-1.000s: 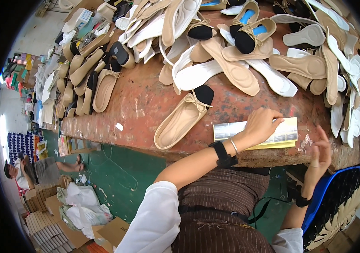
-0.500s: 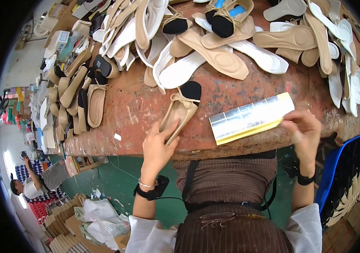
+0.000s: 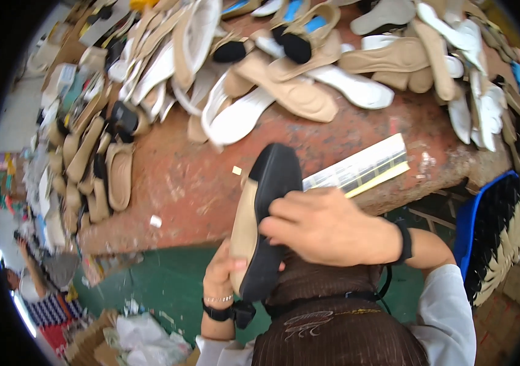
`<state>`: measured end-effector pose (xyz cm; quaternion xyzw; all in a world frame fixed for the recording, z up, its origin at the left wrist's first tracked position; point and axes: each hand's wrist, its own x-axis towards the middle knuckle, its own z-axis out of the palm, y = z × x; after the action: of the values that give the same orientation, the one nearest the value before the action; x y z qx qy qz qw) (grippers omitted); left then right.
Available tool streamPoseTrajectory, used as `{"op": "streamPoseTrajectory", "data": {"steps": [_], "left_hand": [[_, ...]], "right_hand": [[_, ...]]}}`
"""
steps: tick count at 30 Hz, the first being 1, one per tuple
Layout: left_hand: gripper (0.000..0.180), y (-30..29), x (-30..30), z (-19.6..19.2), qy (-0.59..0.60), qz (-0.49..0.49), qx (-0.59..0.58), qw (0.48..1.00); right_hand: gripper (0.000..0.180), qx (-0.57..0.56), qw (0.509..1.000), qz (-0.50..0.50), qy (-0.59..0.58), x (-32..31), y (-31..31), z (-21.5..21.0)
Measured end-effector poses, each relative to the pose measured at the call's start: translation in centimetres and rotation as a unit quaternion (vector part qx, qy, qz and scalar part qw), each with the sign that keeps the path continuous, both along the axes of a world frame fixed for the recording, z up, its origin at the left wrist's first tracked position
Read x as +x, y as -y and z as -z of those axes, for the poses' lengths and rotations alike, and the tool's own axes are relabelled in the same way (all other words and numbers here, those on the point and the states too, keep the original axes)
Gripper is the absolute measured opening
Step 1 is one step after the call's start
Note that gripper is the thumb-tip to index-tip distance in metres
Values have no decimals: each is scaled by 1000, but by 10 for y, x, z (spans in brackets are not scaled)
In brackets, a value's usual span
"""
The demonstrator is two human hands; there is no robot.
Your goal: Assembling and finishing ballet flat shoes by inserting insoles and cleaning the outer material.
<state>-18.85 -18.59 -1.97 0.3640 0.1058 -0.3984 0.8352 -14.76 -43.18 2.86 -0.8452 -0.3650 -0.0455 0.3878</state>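
Observation:
A beige ballet flat (image 3: 245,219) with a black toe and black sole is turned on its side, its sole facing right. Around its heel end my left hand (image 3: 218,269) is closed, thumb on the beige side. My right hand (image 3: 333,227) reaches across from the right, its bent fingers pressed together against the middle of the sole. Whatever may be under those fingertips is hidden, and the hand is slightly blurred. Behind the right hand, a sheet of silvery labels (image 3: 366,163) with yellow edges lies on the worn reddish table (image 3: 181,201), partly covered by the hand.
Beige and white insoles (image 3: 357,88) are heaped along the table's far side, with bow-trimmed flats (image 3: 299,46) among them. More shoes (image 3: 83,165) crowd the left end. A blue-rimmed bin (image 3: 470,232) stands at right. A white scrap (image 3: 156,221) lies near the front edge. Another person (image 3: 34,277) is far left.
The flat was lying sole down on the table; my left hand has lifted and turned it. My right hand has moved left from the label sheet to the sole. The view has shifted.

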Motion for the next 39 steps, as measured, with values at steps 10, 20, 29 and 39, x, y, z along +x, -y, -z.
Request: {"op": "streamPoseTrajectory", "data": {"steps": [10,20,29,39], "left_hand": [[54,-162,32,-46,294,-246,419,823],[41,-339,282,-114,453,-146,855,207],[65,164,317,-30,847,217,428,228],[55,118,173,-97,749,214,435,452]], "right_hand": [[58,-206,963,172,-10,-1,51,59],[45,-281,877,385,48,7,182,75],[27,-337,866,360,85,147,106,119],[14,-126,901,414,-4,94,165,39]]}}
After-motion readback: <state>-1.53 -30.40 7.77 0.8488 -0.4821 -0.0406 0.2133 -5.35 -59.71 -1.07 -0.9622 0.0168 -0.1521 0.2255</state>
